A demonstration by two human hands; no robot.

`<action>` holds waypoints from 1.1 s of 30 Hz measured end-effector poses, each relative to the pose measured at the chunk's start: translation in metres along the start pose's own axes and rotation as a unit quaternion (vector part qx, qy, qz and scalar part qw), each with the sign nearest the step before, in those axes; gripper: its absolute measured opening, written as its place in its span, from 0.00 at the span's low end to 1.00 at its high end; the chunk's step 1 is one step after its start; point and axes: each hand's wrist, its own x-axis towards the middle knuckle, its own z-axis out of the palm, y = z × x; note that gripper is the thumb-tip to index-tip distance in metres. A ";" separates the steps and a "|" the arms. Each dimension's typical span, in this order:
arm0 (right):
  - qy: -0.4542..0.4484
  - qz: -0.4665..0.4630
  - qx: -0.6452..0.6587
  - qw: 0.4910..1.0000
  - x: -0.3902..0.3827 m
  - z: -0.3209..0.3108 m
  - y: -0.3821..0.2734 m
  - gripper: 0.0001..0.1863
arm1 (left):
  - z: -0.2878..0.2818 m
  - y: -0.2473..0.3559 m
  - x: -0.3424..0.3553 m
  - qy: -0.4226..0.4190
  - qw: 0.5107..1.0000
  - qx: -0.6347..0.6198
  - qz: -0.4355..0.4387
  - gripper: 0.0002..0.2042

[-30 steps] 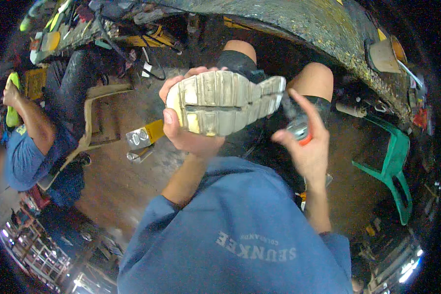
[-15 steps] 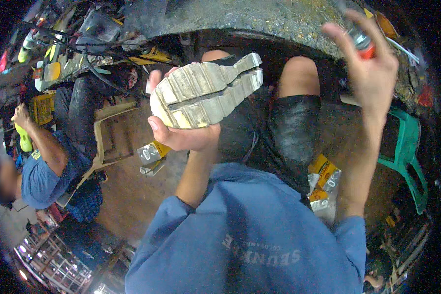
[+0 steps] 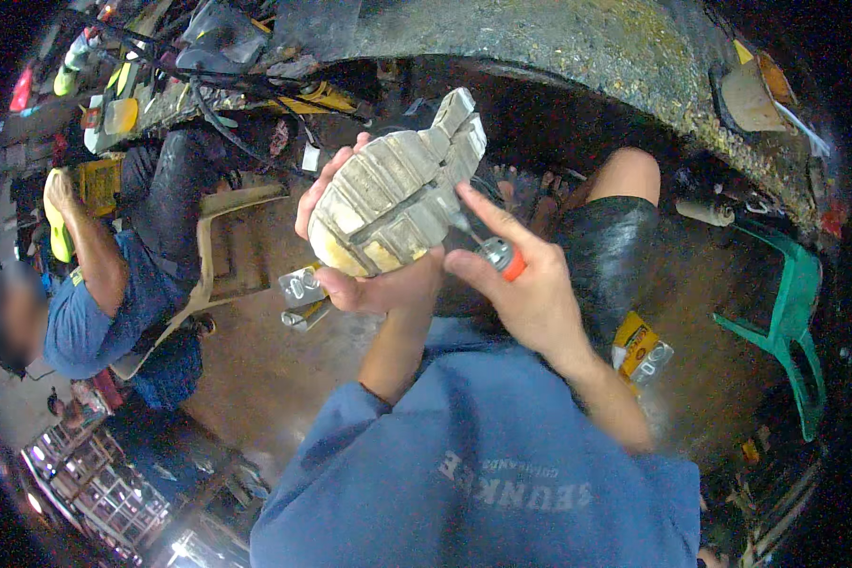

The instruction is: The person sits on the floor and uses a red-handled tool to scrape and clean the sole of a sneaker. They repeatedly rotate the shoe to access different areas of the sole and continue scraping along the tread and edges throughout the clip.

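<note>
A worn grey shoe sole (image 3: 374, 185) is held tilted in front of my chest, its ridged tread facing me. A dark lengthwise groove runs down it, and yellowish patches mark its lower left end. My left hand (image 3: 383, 289) is closed around the wide end, thumb below and fingers behind the far edge. Close to the sole's right edge, my right hand (image 3: 540, 289) grips a small tool (image 3: 504, 257) with a clear and orange handle. Its thin, blurred tip points toward the groove. My right index finger reaches the sole's edge; whether it touches, I cannot tell.
A rough, stained workbench (image 3: 540, 57) curves across the far side, with a brown container (image 3: 755, 95) on it at right. A green plastic chair (image 3: 793, 312) stands to the right. At left another person (image 3: 99, 303) sits by a beige chair (image 3: 204, 256), holding a yellow-green item.
My right hand has come down and left from near the bench to the sole, still gripping the tool. The sole has turned slightly, its narrow end now pointing higher.
</note>
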 end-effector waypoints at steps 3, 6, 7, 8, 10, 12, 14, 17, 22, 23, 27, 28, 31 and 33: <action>0.031 0.010 -0.058 0.998 -0.003 0.016 0.003 0.37 | -0.005 0.004 -0.003 0.001 1.000 0.017 -0.012 0.37; 0.055 -0.015 -0.093 0.994 -0.001 0.020 -0.002 0.37 | -0.009 0.006 -0.005 0.022 0.999 0.015 -0.017 0.36; 0.056 -0.008 -0.107 0.993 -0.003 0.020 -0.002 0.37 | -0.011 0.006 -0.006 0.025 1.000 0.008 -0.017 0.35; 0.066 -0.013 -0.115 0.991 -0.003 0.022 0.000 0.37 | -0.012 0.006 -0.006 0.020 1.000 0.012 -0.014 0.35; 0.095 -0.032 -0.126 0.987 -0.002 0.026 0.004 0.38 | -0.014 0.005 -0.007 -0.002 1.000 -0.002 -0.006 0.34; 0.119 -0.050 -0.130 0.983 -0.002 0.030 0.008 0.39 | -0.015 0.005 -0.010 -0.001 1.000 0.002 -0.016 0.34; 0.121 -0.043 -0.139 0.982 -0.004 0.032 0.008 0.39 | -0.015 0.005 -0.012 -0.005 1.000 0.005 -0.014 0.33; 0.094 0.011 -0.170 0.981 -0.008 0.030 0.004 0.39 | -0.016 0.003 -0.015 -0.014 1.000 0.002 0.001 0.33; 0.086 0.016 -0.149 0.985 -0.007 0.028 0.000 0.40 | -0.016 0.003 -0.018 -0.027 1.000 0.006 0.008 0.33; 0.082 0.028 -0.140 0.986 -0.008 0.028 0.000 0.40 | -0.015 0.003 -0.018 -0.020 1.000 0.015 0.004 0.34; 0.088 0.010 -0.161 0.983 -0.006 0.028 0.003 0.41 | -0.013 0.003 -0.020 -0.008 1.000 0.023 0.001 0.34; 0.094 -0.001 -0.160 0.983 -0.006 0.029 0.004 0.41 | -0.013 0.002 -0.020 -0.009 1.000 0.023 0.005 0.34; 0.099 -0.015 -0.154 0.983 -0.006 0.030 0.004 0.40 | -0.013 0.002 -0.021 -0.010 1.000 0.014 0.000 0.34; 0.104 -0.015 -0.154 0.982 -0.006 0.031 0.005 0.40 | -0.014 0.002 -0.020 -0.016 1.000 0.022 0.004 0.34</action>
